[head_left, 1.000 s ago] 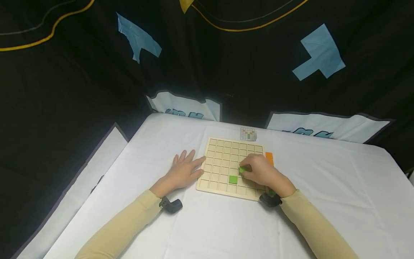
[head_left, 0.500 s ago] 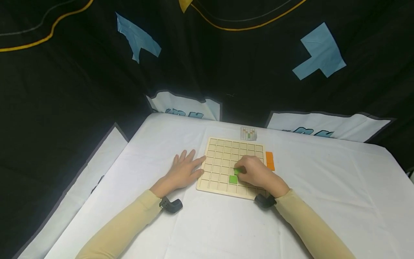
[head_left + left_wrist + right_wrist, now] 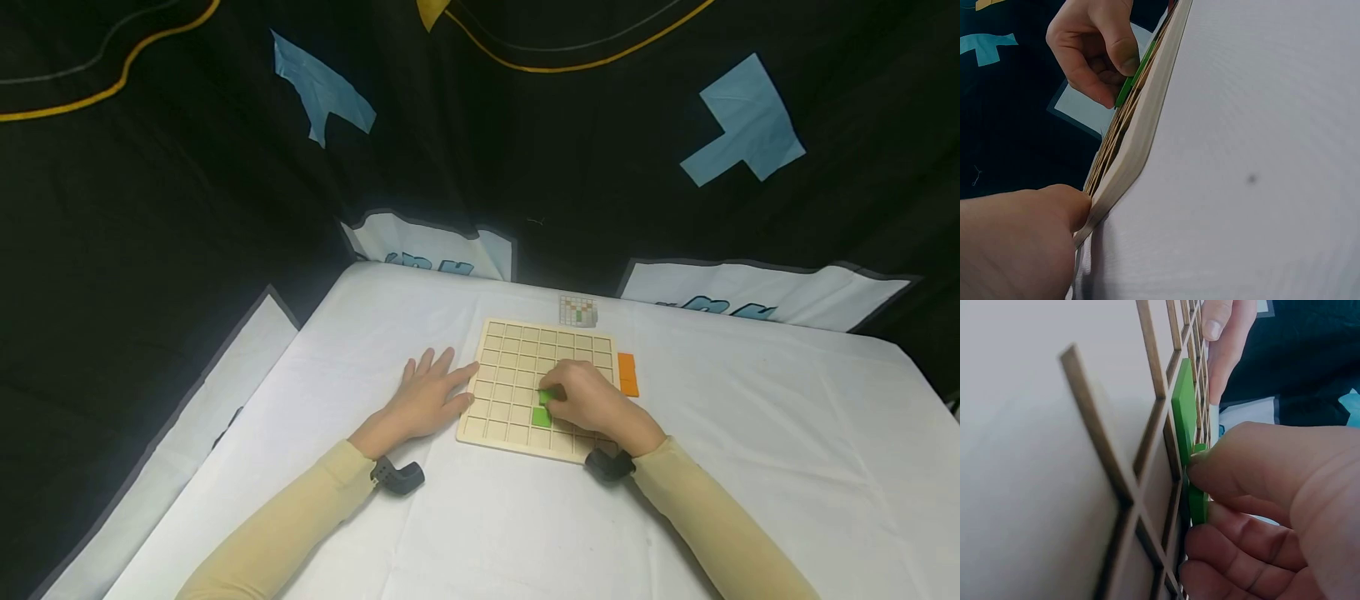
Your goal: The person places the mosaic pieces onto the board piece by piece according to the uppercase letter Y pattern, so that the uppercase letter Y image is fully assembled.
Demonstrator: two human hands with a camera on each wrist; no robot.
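A pale wooden grid board point(image 3: 504, 375) lies on the white table. One green square tile point(image 3: 542, 417) sits on it toward the near side. Just beyond that tile, my right hand point(image 3: 591, 397) pinches a second green tile point(image 3: 1197, 503) between thumb and fingers, low over the grid. The right wrist view shows the held tile close against the end of the first one point(image 3: 1184, 412). My left hand point(image 3: 426, 398) lies with fingers spread, its thumb and index fingertip at the board's left edge. My right hand covers some of the squares behind it.
Orange tiles point(image 3: 627, 375) lie against the board's right side. A small card with a coloured grid pattern point(image 3: 578, 311) is on the table beyond the board's far edge. Black cloth point(image 3: 570, 167) hangs behind the white table point(image 3: 517, 525).
My right hand has shifted left over the board with the green tile, bringing it beside the other green tile. The orange tiles show more fully. My left hand has stayed in place.
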